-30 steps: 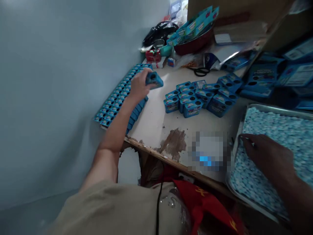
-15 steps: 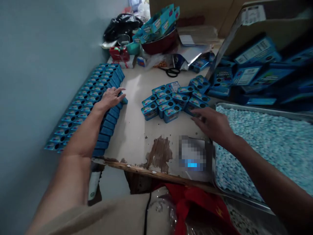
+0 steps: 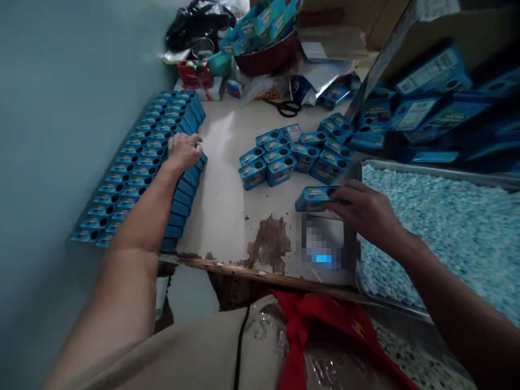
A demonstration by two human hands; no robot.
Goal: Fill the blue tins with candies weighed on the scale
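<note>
My right hand [image 3: 368, 208] pinches the end of a small blue printed box [image 3: 312, 196] with a dark round spot on top, just above the table. Beside it stands a loose group of like boxes [image 3: 280, 168]. At the left, long tight rows of the same boxes [image 3: 134, 157] run along the wall. My left hand [image 3: 184, 149] lies over the right edge of these rows, its fingers bent over a box there; the thumb is hidden.
A metal tray [image 3: 359, 244] of pale blue pieces stands at the right. Behind it a big carton [image 3: 384, 59] holds more blue boxes. Black scissors [image 3: 289, 108], a red bowl [image 3: 270, 54] and a red tape dispenser [image 3: 195, 74] lie at the back. A blurred-out object [image 3: 325, 244] sits near the front edge.
My right hand has taken a blue box from the front of the loose group and drawn it towards me. My left hand's fingers have curled in at the rows; the view has shifted slightly.
</note>
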